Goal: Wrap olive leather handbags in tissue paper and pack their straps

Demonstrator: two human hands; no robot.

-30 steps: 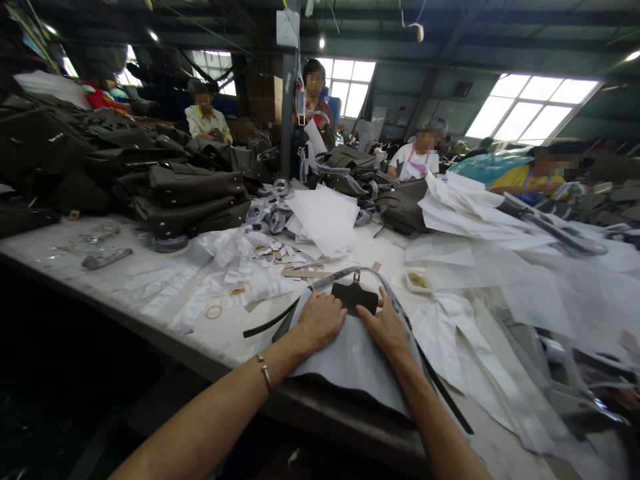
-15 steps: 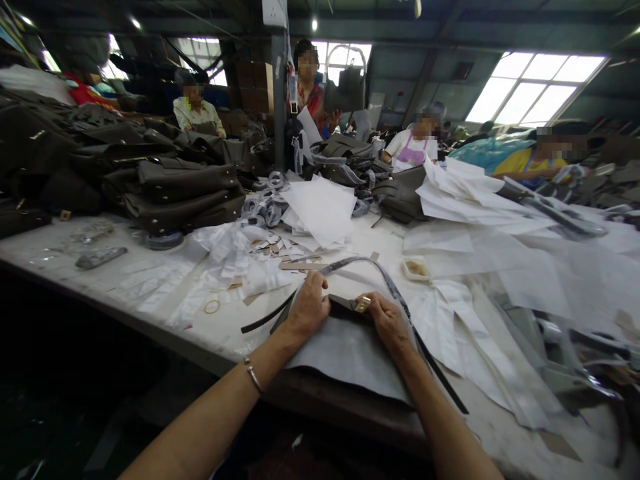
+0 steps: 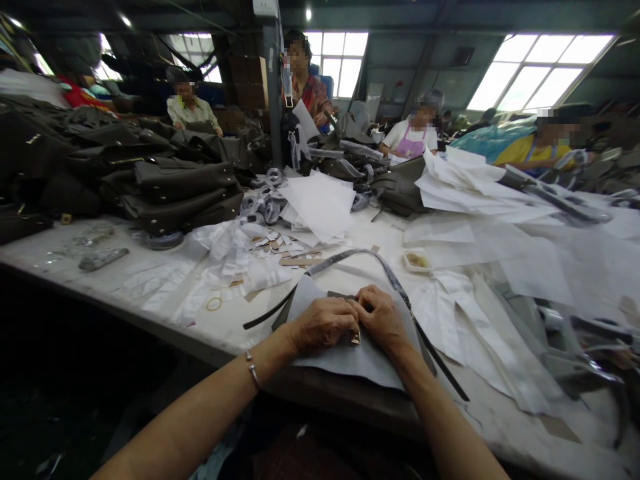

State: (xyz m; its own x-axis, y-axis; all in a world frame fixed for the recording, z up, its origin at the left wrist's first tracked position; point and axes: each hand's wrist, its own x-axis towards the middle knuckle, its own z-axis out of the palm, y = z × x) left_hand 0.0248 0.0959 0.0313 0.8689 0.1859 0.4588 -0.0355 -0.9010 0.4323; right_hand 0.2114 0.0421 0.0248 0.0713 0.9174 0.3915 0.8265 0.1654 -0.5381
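Note:
A dark grey-brown handbag (image 3: pixel 431 353) lies at the table's front edge, with a light grey sheet (image 3: pixel 345 368) over its front. Above it, my left hand (image 3: pixel 323 325) is closed, its fingertips pinching at the bag's dark tab. My right hand (image 3: pixel 381 319) is closed on the same tab from the other side, its fingers meeting the left ones. Just below the fingertips shows a gold clasp (image 3: pixel 355 338); the fingers hide most of the tab. A plastic-wrapped strap (image 3: pixel 345 255) arches behind the bag, its dark ends hanging down both sides.
Stacked dark bags (image 3: pixel 185 190) fill the left. White paper sheets (image 3: pixel 320 203) and scraps lie behind the bag, with a small tray (image 3: pixel 417 261) at right. A metal machine (image 3: pixel 565 353) stands at the right edge. Several co-workers sit or stand beyond the table.
My left hand has moved right and down to meet my right hand. The gold clasp has come down over the grey sheet. A bag held up by the standing co-worker has been lowered.

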